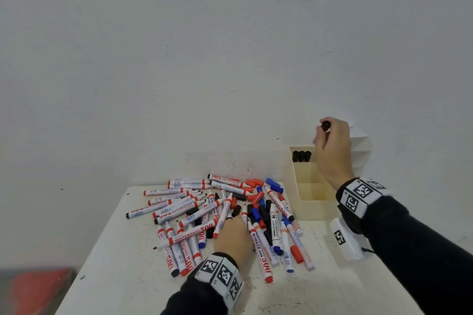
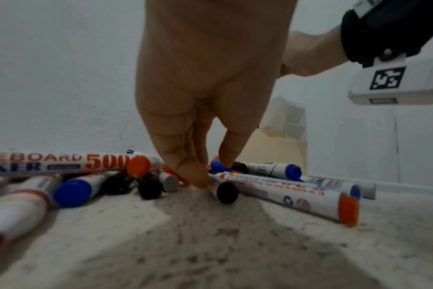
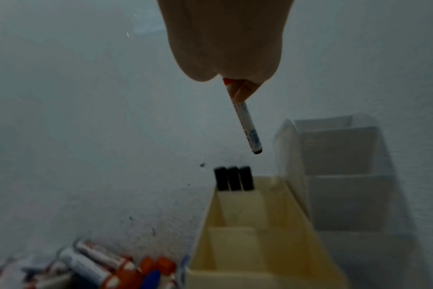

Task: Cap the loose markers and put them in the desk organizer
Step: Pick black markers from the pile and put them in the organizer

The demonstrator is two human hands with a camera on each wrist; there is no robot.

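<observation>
A pile of whiteboard markers [image 1: 204, 215] and loose red, blue and black caps lies on the white table [image 1: 122, 271]. My left hand [image 1: 230, 222] reaches into the pile with straight fingers. Its fingertips [image 2: 200, 180] touch down beside a black-ended marker [image 2: 225, 192], and the thumb rests on a blue cap [image 2: 219, 166]. My right hand [image 1: 323, 130] pinches a black-capped marker [image 3: 247, 125] that hangs upright above the cream desk organizer [image 1: 311, 210]. Three black-capped markers [image 1: 302, 156] stand in its back compartment [image 3: 235, 179].
The organizer's front compartments [image 3: 233, 246] hold nothing I can see, and a white stepped section [image 3: 344, 152] adjoins it on the right. Loose red caps [image 1: 256, 183] and blue caps [image 1: 273, 184] lie near the wall. A blurred red object [image 1: 38, 286] sits beyond the table's left edge.
</observation>
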